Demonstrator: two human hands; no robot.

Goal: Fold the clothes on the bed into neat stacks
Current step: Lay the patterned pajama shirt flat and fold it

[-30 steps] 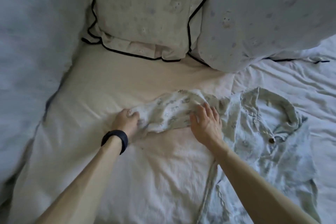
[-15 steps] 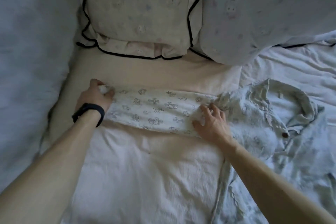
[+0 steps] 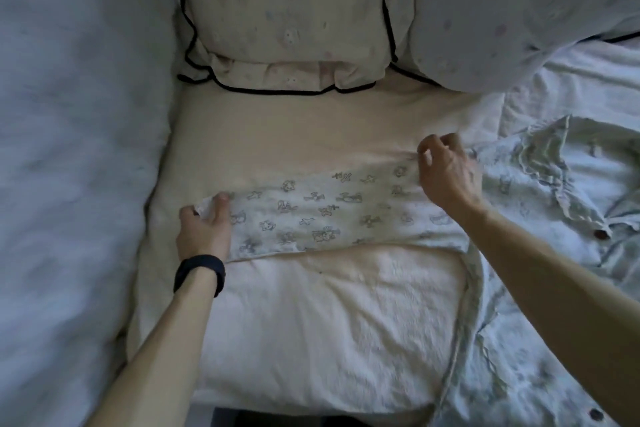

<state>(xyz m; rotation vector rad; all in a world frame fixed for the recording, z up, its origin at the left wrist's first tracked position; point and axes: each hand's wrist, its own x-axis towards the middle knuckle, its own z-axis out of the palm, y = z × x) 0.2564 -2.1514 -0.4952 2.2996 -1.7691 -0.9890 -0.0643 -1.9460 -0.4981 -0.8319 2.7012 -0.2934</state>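
The sleeve (image 3: 318, 215) lies stretched flat on the bed (image 3: 311, 322), running between the two grips. The left grip (image 3: 204, 232) is clamped on the cuff end, with thumb and fingers curled round the bunched fabric. The right grip (image 3: 450, 177) pinches the sleeve's far edge at the shoulder end, fingertips together on the cloth. The rest of the shirt (image 3: 540, 204) spreads crumpled outward past the right grip, a dark button (image 3: 602, 234) showing.

The step in hand looks like squaring the sleeve before folding it in. To do that well, keep light tension between the grips, smooth the crease near the shoulder, then carry the cuff across toward the right grip so the edges line up.

Pillows (image 3: 284, 10) stand beyond both grips. The sleeve's print is small cartoon figures. No brand, label or writing can be read.
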